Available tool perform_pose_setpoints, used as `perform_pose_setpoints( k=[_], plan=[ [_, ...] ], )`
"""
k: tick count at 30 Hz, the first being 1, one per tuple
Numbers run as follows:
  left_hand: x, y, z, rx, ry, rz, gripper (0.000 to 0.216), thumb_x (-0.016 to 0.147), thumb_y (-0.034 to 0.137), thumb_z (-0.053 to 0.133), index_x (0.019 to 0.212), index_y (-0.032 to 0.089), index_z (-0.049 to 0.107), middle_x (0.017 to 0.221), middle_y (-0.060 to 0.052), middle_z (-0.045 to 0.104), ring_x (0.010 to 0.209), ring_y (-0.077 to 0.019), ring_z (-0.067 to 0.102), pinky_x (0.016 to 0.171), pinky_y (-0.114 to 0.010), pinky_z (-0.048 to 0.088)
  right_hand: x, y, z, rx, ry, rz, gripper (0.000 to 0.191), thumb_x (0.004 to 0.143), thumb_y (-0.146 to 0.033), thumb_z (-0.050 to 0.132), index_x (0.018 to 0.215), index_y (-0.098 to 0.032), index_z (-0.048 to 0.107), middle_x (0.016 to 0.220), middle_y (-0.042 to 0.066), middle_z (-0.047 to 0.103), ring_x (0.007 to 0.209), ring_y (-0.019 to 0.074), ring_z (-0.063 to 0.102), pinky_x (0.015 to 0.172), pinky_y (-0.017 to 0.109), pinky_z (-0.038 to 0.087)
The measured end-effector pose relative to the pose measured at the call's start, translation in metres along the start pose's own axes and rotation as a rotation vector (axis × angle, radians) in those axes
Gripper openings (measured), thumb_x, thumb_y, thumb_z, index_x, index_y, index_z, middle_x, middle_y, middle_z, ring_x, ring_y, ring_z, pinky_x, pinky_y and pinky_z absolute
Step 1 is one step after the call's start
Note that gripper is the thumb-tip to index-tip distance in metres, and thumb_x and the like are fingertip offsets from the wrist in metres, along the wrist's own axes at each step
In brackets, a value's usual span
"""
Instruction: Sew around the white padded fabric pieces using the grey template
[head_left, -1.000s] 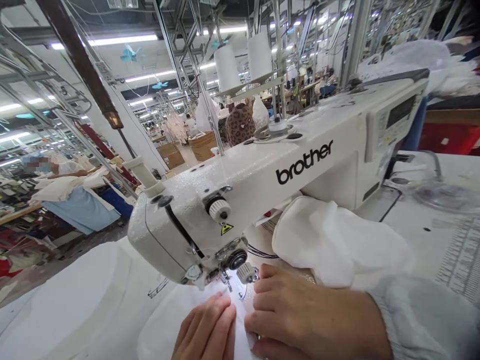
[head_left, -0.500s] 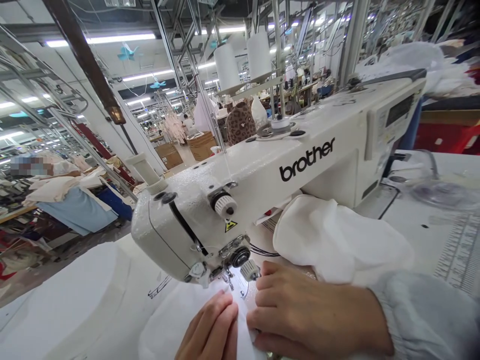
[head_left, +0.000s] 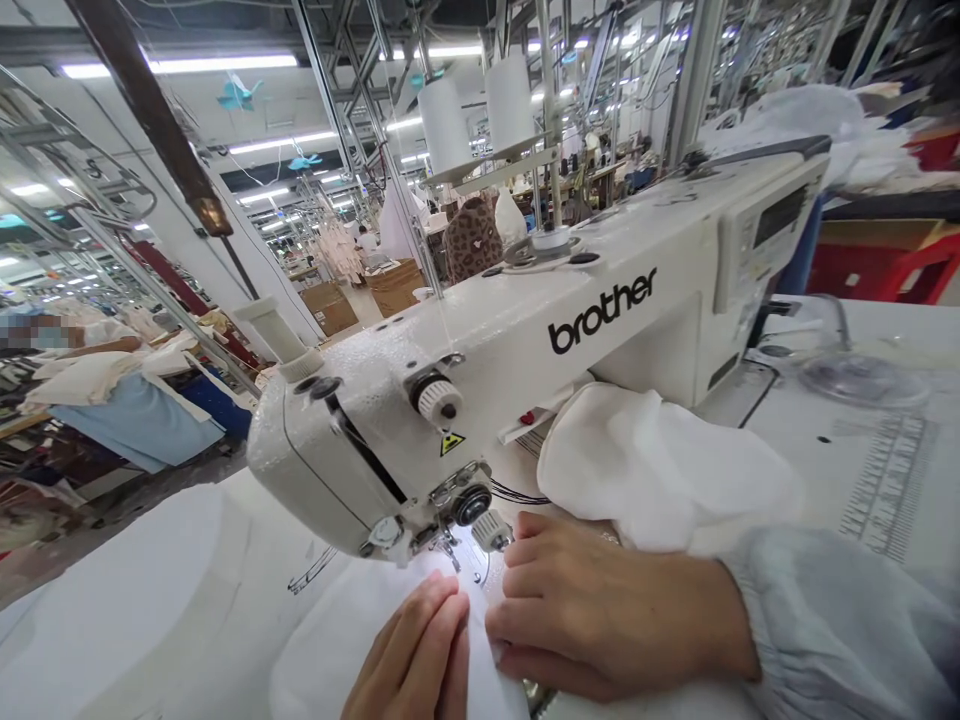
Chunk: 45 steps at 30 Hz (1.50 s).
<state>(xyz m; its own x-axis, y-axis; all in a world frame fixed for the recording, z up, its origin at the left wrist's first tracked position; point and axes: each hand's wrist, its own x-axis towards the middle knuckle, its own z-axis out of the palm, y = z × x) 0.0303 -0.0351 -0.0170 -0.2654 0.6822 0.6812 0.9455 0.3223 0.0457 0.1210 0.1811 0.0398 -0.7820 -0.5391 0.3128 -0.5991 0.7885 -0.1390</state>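
A white sewing machine (head_left: 510,375) stands over white fabric (head_left: 486,670), which passes beneath its lit presser foot (head_left: 452,556). My left hand (head_left: 416,645) lies flat on the fabric just in front of the foot, fingers side by side and tips close to it. To its right, my right hand (head_left: 592,610) has its fingers curled in at the fabric's right edge, near the ribbed thread knob (head_left: 490,530). The thumb side of this hand is partly hidden. A pale elastic-cuffed sleeve (head_left: 832,630) covers the right forearm.
More white fabric (head_left: 645,460) is bunched under the machine arm. A large white piece (head_left: 120,590) spreads over the left side. At right are a printed ruler (head_left: 885,480) and a clear round dish (head_left: 862,378). Thread cones (head_left: 444,130) hang above.
The whole view has shifted a little, with the scene sliding left. Both hands keep nearly the same place by the presser foot, and the right hand's fingers have moved only slightly.
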Motion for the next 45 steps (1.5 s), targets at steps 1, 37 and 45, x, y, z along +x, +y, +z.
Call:
perform_pose_setpoints(
  k=[1,37,45],
  plan=[
    [0.001,0.0,-0.001,-0.003,-0.005,0.002,0.02,0.095,0.015,0.051,0.111,0.019,0.063,0.114,-0.004,0.072,0.109,-0.0132,0.067,0.105,-0.021,0.046,0.0,0.0,0.0,0.001,0.0,0.0,0.025,0.101,-0.03,0.049,0.079,-0.019,0.055,0.071,-0.003,0.06,0.064,0.0127,0.043,0.077,0.031,0.03],
    [0.026,-0.028,-0.013,0.134,-0.153,0.087,0.023,0.094,0.024,0.051,0.111,0.02,0.065,0.105,-0.002,0.077,0.095,-0.014,0.073,0.087,-0.019,0.057,0.01,0.006,0.008,-0.049,0.005,0.177,0.024,0.099,-0.023,0.05,0.075,-0.02,0.048,0.056,-0.007,0.044,0.051,0.0127,0.015,0.057,0.032,0.022],
    [0.028,-0.025,-0.015,0.119,-0.151,0.11,0.021,0.094,0.022,0.05,0.108,0.021,0.065,0.102,-0.001,0.077,0.094,-0.012,0.073,0.089,-0.018,0.055,0.008,0.006,0.009,-0.049,0.012,0.14,0.026,0.101,-0.023,0.049,0.075,-0.019,0.047,0.057,-0.006,0.043,0.054,0.0129,0.015,0.059,0.032,0.021]
  ],
)
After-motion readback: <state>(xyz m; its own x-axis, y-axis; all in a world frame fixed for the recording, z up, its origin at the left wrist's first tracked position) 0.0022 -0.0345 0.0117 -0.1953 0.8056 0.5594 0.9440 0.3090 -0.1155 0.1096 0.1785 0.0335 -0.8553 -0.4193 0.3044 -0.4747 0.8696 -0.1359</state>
